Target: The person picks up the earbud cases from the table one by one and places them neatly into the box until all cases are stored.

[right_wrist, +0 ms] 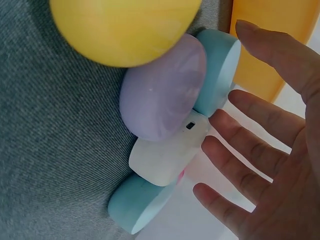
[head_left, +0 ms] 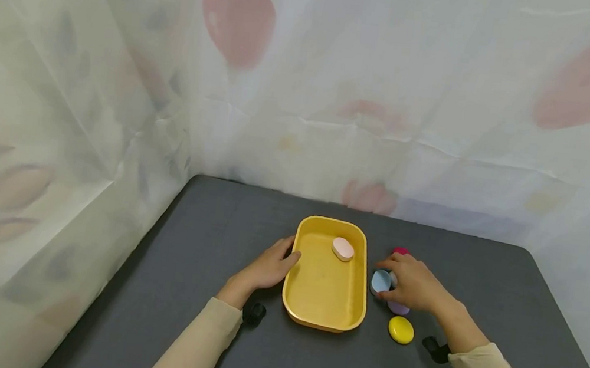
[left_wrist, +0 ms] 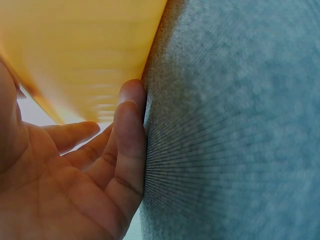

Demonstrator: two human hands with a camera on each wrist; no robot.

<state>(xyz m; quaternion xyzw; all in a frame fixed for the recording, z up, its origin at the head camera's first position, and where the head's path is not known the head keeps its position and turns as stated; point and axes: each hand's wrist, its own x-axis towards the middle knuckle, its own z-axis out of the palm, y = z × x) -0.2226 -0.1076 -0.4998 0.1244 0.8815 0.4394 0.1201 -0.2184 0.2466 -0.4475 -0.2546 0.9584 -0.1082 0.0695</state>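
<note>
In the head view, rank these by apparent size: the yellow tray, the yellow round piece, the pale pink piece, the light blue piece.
1. yellow tray
2. yellow round piece
3. pale pink piece and light blue piece: too alike to rank

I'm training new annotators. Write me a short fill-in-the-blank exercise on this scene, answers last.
1. The tray touched by the left hand is ____ in colour.
2. Counting the pale pink piece, the pieces in the tray number ____.
3. In the head view, the light blue piece by the right hand lies to the tray's ____.
4. In the right wrist view, the glossy piece between the yellow piece and the white piece is ____.
Missing words: yellow; one; right; purple.
</note>
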